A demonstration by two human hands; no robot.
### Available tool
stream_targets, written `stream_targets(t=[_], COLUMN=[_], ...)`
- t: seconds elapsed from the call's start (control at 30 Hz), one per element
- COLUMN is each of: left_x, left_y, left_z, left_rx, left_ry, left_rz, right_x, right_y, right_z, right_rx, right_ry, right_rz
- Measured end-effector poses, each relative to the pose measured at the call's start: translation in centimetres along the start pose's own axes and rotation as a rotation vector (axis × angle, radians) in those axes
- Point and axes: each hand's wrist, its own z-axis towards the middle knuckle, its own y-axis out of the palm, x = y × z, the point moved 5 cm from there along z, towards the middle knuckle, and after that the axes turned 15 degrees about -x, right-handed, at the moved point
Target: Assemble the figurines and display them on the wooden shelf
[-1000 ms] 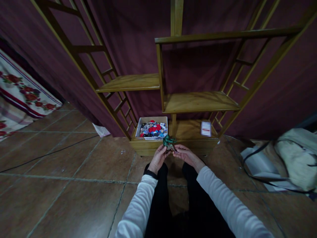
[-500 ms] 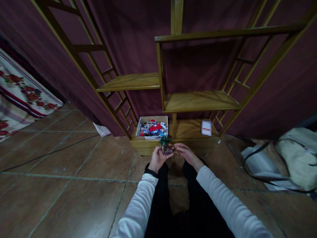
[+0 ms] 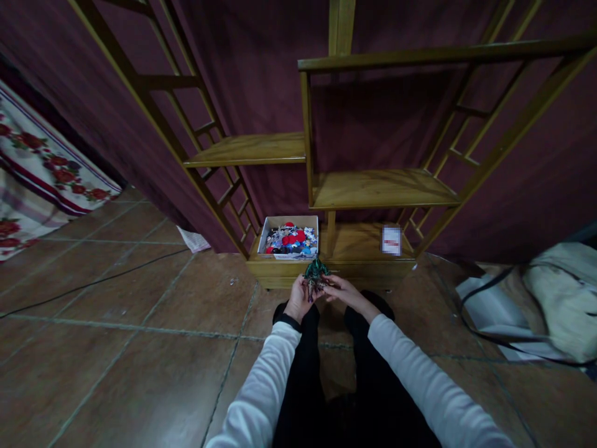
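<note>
Between my two hands is a small figurine [image 3: 316, 274], dark green at the top and brownish purple lower down; its exact kind is too small to make out. My left hand [image 3: 298, 300] is closed round its left and lower side. The fingers of my right hand [image 3: 342, 291] are pressed against its right side. Just beyond the figurine, on the low bottom shelf, stands an open cardboard box [image 3: 262, 239] full of small red, blue, white and black pieces.
A wooden shelf unit [image 3: 382, 190] rises in front of a dark red curtain [image 3: 261, 74]. On its base lies a white card [image 3: 391, 241]. A pale bag [image 3: 559, 298] with a dark strap sits on the right floor; a black cable [image 3: 102, 283] crosses the left tiles.
The figurine has turned in my hands and shows more of its green part. My right hand has moved in closer against it. The view has shifted slightly.
</note>
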Motion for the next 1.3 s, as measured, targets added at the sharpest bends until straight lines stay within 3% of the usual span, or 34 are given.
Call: stream_targets(t=[0.2, 0.6, 0.93, 1.3], left_x=[-0.4, 0.2, 1.5, 2.1], left_y=[0.4, 1.8, 0.6, 0.1], left_z=[0.3, 0.4, 0.8, 1.1], left_rx=[0.003, -0.086, 0.063, 0.093], left_ry=[-0.003, 0.061, 0.208, 0.302], left_rz=[0.104, 0.242, 0.559, 0.915], right_x=[0.4, 0.8, 1.0, 0.9], right_y=[0.0, -2.4, -4.3, -4.9], right_z=[0.4, 0.7, 0.3, 1.0], right_rx=[0.036, 0.277, 0.523, 0.55], right_ry=[-0.032, -0.105, -0.197, -0.151], right_rz=[-0.009, 0.004, -0.001, -0.054])
